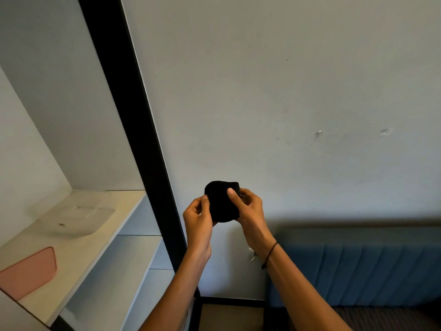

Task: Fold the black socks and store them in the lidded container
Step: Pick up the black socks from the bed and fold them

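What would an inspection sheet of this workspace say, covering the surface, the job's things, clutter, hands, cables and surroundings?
Surface: pale cream shelf top at left, inside a white shelving unit with a black upright post.
Job's things: bundled black fabric socks held up in the air; clear plastic container on the shelf; pink flat lid-like piece lying beside it.
Clutter: nothing seen.
Hands: left hand and right hand both pinch the socks with their fingers.
Cables: nothing seen.
Surroundings: plain grey wall; blue padded headboard at lower right.
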